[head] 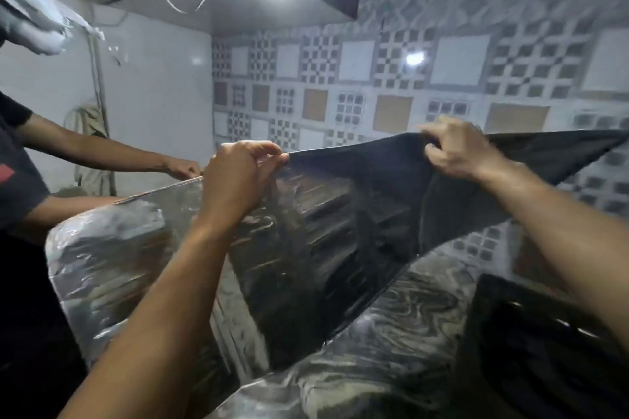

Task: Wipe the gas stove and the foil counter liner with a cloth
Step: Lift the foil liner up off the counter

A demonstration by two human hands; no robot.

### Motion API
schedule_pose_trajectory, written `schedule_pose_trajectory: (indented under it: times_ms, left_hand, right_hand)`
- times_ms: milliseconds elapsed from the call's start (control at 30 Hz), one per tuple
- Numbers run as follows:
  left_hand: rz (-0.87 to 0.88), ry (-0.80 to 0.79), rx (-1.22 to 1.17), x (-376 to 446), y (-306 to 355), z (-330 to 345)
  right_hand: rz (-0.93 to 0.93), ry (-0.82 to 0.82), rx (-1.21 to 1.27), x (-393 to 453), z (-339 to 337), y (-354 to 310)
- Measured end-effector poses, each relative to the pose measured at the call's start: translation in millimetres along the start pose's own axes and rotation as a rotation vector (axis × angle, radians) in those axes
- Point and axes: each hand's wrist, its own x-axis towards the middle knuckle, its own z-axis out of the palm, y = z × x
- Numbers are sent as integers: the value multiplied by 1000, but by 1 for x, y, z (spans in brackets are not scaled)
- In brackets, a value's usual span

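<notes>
Patterned tile wall [391, 78], both hands pinching crinkled, shiny foil liner [306, 214]

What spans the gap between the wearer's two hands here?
Head view: the lifted edge of the foil liner, stretched between the left hand and right hand, both pinching it.

Left hand [235, 177]: raised, fingers pinched closed. Right hand [459, 150]: raised, fingers clenched. Both forearms extended forward.

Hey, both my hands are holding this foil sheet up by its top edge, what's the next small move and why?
Probably lower it flat onto the counter: the left hand and right hand pinch the foil liner up in the air, and no cloth is in either.
</notes>
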Motion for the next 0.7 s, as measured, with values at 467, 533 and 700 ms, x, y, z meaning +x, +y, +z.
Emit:
schedule_pose_trajectory:
  times_ms: [467,533,700]
  left_hand:
    - [75,-132,-238,15,121,123]
    - [79,-186,-257,3,131,142]
    - [99,-319,-267,-22,153,167]
  right_hand:
    - [258,160,-357,-100,-91,97]
    - [299,135,-371,-119,-91,110]
    - [401,118,-334,-159,-86,134]
